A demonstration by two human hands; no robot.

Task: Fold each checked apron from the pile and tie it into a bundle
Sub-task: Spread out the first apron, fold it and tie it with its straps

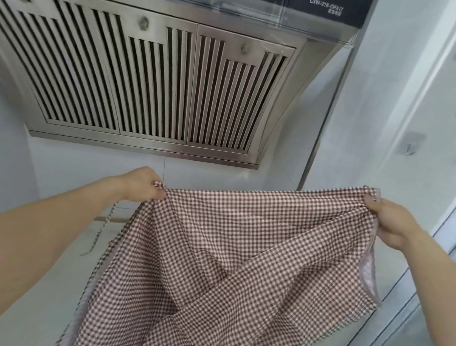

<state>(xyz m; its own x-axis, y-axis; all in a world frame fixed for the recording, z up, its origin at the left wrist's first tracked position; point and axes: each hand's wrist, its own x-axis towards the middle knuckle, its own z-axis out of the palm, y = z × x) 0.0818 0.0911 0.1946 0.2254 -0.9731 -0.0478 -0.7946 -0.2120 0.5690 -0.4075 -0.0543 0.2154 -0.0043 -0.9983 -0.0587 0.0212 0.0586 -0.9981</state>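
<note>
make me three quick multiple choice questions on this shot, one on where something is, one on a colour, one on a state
1. Where is the range hood?
A. above the apron
B. under the apron
C. right of the window

2. What colours are the checked apron?
A. blue and yellow
B. brown and white
C. plain green

3. How is the apron held?
A. lying folded
B. tied in a bundle
C. spread between both hands

Answers:
1 A, the hood's slats fill the upper frame.
2 B, small brown and white checks.
3 C, the left hand and the right hand each pinch an upper corner, cloth hanging open.
</note>
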